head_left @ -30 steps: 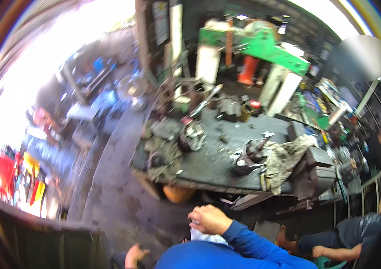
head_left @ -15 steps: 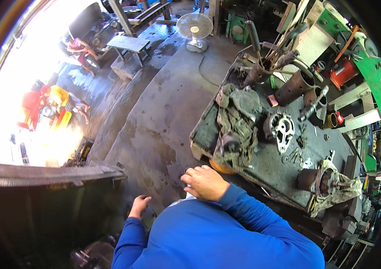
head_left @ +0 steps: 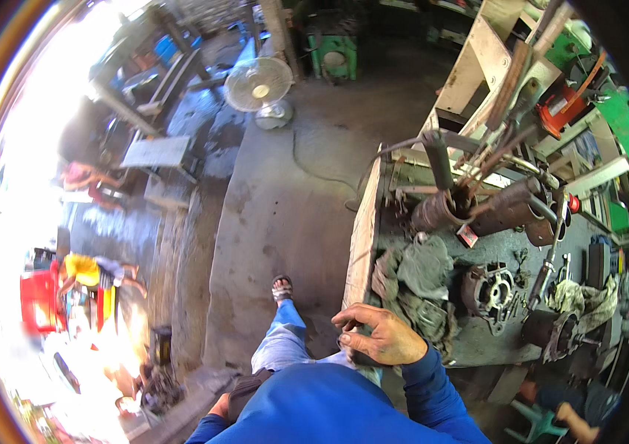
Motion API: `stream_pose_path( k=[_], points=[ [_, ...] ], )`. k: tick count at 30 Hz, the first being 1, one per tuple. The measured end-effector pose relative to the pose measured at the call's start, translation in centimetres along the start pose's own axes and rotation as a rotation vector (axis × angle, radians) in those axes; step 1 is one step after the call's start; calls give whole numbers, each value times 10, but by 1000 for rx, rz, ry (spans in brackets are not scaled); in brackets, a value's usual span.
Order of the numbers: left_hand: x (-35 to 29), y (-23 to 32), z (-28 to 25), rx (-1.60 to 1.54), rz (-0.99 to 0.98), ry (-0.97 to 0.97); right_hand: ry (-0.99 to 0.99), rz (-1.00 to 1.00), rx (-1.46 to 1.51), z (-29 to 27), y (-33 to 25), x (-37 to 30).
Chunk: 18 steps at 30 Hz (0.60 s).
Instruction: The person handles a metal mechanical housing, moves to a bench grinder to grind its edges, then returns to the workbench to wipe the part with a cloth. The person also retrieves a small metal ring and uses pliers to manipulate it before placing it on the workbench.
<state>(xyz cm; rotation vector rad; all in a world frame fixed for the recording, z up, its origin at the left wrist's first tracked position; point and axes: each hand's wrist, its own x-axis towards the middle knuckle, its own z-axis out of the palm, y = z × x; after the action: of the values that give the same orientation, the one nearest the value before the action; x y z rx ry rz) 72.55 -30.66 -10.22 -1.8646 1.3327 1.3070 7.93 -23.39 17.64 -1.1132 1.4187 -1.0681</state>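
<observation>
Curls right hand (head_left: 384,337) near rags (head_left: 427,317) on worktop (head_left: 488,348); cannot tell if gripping. Shows left hand (head_left: 220,406) partly; cannot tell its state.

Beside the right hand (head_left: 384,337), the crumpled grey-brown rags (head_left: 429,320) look like rough, grimy, matt cloth on the dark, flat-topped bench (head_left: 488,349), which has a dull, scuffed surface. Farther right of the hand, the round grey casting (head_left: 481,285) is bare metal, paler along its edges. Ahead of both hands, the wide grey floor (head_left: 285,192) looks like fairly smooth, stained concrete. The brown cylindrical pot (head_left: 434,213) beyond the rags appears to be coarse, rusty metal.
</observation>
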Motion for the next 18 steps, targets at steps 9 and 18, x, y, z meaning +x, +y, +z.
stream_pose_path(
  k=[9, 18],
  points=[
    [203, 439, -342, -230, 398, 248, 240, 173, -378, 18, -14, 175],
    [281, 810, -327, 201, 856, 36, 470, 458, -313, -10, -9, 242]
  ],
)
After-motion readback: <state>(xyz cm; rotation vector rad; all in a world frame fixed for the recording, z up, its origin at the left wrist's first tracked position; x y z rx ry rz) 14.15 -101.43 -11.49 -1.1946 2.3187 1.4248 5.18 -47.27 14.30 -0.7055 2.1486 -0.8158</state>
